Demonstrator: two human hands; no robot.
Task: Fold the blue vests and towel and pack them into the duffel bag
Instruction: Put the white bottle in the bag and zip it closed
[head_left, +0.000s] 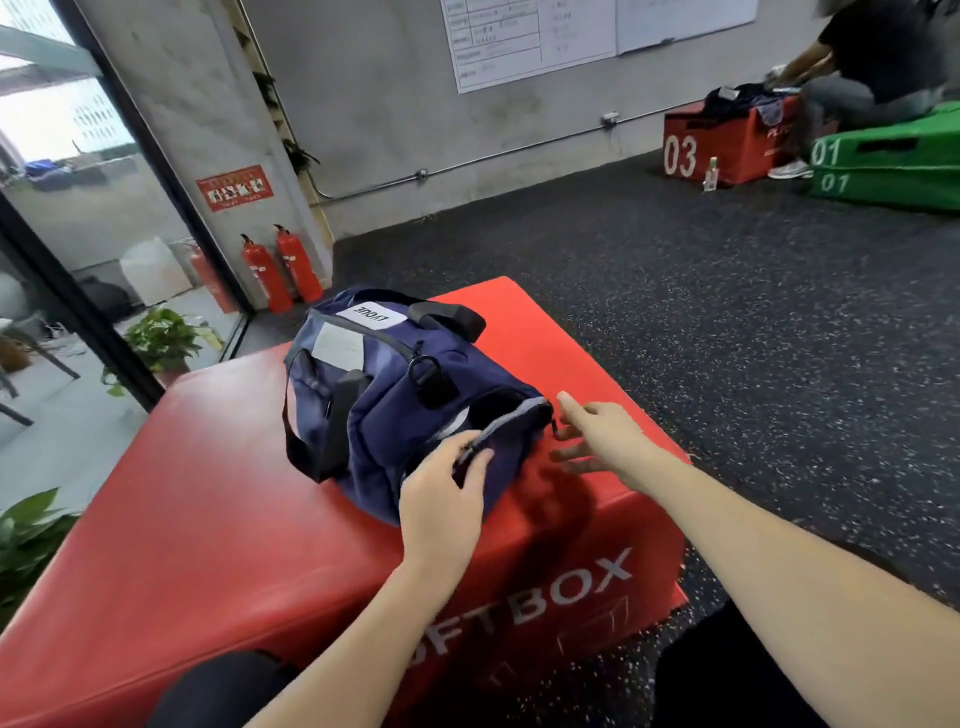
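Right then, the blue duffel bag (395, 395) lay on top of a big red soft box (208, 493) that stood on the dark floor (727, 312). The left hand (441, 499) rested on the near end of the bag, its thumb and fingers pinching the cloth beside the zipper (498, 426). The right hand (602, 436) was just beside the bag's end with its fingers spread apart, holding nothing. No vests or towel could be seen on the box. It looked like the zipper step, at the end pocket. Next, the right hand would need to catch the little zipper pull while the left hand kept the cloth tight.
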